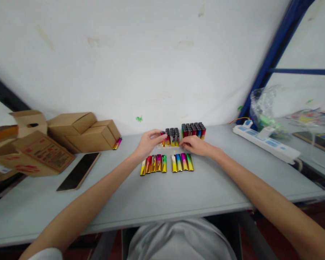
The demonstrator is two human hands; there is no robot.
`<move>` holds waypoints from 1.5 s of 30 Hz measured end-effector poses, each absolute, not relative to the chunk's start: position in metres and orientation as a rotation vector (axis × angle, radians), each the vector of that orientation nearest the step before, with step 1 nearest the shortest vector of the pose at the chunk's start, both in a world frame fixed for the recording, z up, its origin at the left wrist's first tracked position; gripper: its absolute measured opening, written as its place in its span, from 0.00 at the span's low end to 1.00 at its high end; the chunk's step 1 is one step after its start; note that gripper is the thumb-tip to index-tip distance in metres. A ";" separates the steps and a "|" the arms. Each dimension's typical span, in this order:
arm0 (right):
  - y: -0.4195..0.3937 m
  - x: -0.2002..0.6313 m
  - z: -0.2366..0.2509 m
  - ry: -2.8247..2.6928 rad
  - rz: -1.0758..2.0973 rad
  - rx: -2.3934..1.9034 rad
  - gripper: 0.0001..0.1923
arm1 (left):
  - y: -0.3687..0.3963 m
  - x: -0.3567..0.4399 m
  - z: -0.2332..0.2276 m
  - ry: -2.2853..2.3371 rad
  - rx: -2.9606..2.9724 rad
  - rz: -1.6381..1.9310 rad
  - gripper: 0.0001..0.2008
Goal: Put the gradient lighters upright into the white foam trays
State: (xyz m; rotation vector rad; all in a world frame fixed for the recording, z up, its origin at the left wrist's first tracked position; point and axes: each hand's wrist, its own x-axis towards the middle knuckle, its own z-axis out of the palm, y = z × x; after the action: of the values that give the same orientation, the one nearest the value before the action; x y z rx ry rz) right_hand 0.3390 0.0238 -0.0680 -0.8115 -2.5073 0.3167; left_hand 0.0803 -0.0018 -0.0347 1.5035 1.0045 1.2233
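Note:
My left hand (148, 143) is closed around a shiny pink-and-gold lighter (164, 141), held upright at the left end of a group of standing lighters (172, 138). These stand in rows, black tops up, in a pale shallow tray (169, 148). At the tray's right end is my right hand (196, 145), its fingers curled together; what they grip, if anything, is hidden. Nearer to me, a row of several metallic lighters (153, 164) lies flat on the left. A second flat row of lighters (182, 162) lies to its right.
Behind my right hand stands a block of upright lighters (193, 130). Cardboard boxes (83, 133) and a phone (79, 171) are on the left, with a single lighter (117, 143) beside the boxes. A white power strip (265, 143) lies on the right, by a blue frame (271, 54).

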 end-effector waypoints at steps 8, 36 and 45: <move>0.023 0.338 -0.067 -2.508 0.308 -0.822 0.15 | 0.018 0.086 -0.050 1.207 1.919 1.264 0.18; 0.005 0.332 -0.057 -2.488 0.217 -0.766 0.13 | -0.069 0.013 -0.057 1.285 2.641 0.573 0.27; -0.030 0.289 -0.080 -2.549 0.375 -0.684 0.27 | -0.074 0.026 -0.082 1.139 2.746 0.453 0.35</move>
State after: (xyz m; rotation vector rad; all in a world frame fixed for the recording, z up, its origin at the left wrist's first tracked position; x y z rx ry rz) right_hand 0.2893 -0.0303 -0.0800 -0.6836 -2.5485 0.3751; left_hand 0.0259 -0.0741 -0.0820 2.7461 1.1391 0.4527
